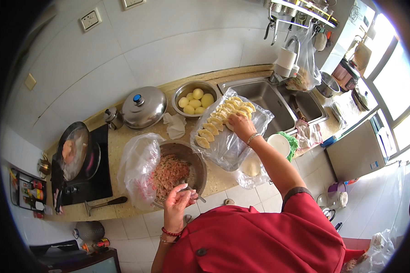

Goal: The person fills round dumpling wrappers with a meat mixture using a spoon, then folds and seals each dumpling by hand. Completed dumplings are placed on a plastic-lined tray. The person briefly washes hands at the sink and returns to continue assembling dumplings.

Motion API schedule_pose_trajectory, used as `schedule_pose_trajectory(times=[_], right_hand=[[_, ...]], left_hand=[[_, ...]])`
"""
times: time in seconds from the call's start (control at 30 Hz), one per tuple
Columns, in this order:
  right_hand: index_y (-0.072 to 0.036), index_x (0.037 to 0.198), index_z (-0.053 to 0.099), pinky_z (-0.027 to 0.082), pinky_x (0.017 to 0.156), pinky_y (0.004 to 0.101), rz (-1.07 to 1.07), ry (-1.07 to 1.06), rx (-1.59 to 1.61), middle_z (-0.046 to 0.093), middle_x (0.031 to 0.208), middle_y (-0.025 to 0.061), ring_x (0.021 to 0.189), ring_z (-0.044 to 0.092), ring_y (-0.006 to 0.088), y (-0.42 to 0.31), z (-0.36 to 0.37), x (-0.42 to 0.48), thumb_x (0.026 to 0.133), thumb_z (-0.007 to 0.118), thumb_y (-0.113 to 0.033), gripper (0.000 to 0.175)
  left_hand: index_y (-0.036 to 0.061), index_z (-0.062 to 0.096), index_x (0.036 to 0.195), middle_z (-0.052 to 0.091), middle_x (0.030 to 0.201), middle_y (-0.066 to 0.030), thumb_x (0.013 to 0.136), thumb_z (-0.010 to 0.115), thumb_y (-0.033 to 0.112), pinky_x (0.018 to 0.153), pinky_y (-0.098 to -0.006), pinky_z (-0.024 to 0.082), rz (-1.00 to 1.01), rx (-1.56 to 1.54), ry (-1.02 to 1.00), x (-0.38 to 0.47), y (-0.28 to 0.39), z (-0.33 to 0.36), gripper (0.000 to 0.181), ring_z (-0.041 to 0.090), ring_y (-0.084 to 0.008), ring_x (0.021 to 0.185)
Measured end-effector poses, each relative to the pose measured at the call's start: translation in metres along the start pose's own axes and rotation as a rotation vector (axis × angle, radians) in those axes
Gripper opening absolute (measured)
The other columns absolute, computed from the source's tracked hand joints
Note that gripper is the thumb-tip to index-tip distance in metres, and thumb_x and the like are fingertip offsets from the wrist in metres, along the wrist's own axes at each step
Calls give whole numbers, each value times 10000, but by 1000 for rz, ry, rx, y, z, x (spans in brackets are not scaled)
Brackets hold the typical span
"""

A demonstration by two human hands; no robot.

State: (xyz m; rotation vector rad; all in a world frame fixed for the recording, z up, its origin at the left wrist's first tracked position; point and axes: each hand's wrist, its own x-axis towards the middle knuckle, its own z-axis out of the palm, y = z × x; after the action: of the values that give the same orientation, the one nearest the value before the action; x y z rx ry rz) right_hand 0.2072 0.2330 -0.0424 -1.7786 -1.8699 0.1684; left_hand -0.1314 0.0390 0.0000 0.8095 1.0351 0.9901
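Observation:
My right hand (241, 126) reaches over a plastic-covered tray (225, 157) with rows of folded dumplings (212, 129). Its fingers are closed around a dumpling (229, 125) at the edge of the rows. My left hand (178, 201), fingers curled together and whitish at the tips, is raised at the near rim of a metal bowl (202, 170). Whether anything is between those fingers is hidden. Minced meat filling (171, 172) lies in the bowl. A metal spoon (200, 198) leans in it, its handle passing close behind my left fingers.
A plastic bag (140, 167) drapes over the bowl's left side. Behind stand a lidded pan (145, 107) and a bowl of peeled potatoes (187, 111). A wok (71, 150) sits on the black hob at left. To the right are a double sink (271, 99) and a white bowl (278, 145).

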Motion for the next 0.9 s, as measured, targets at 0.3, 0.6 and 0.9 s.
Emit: schedule_pose_trajectory(times=[0.3, 0.6, 0.9], right_hand=[[-91, 1023, 682, 541, 794, 472, 8, -26, -33, 636, 1054, 152, 977, 656, 372, 12, -7, 5, 937, 621, -242, 184], [-62, 1040, 663, 548, 713, 400, 96, 263, 209, 687, 886, 141, 807, 684, 323, -11, -73, -85, 946, 643, -153, 132], [-27, 1002, 679, 537, 706, 358, 374, 65, 308, 675, 814, 124, 781, 668, 228, 70, 3, -195, 895, 697, -185, 191]], left_hand=[[-1, 568, 1276, 704, 1072, -123, 1013, 596, 97, 829, -302, 564, 8, 53, 12, -3, 4, -5, 282, 696, -181, 950], [3, 572, 1252, 707, 1061, -119, 1004, 606, 82, 807, -293, 557, 26, 51, 11, 7, 0, 5, 262, 694, -177, 940], [1, 585, 1242, 713, 1042, -121, 1007, 600, 83, 790, -303, 563, 23, 89, -123, 8, -3, 30, 250, 700, -185, 935]])
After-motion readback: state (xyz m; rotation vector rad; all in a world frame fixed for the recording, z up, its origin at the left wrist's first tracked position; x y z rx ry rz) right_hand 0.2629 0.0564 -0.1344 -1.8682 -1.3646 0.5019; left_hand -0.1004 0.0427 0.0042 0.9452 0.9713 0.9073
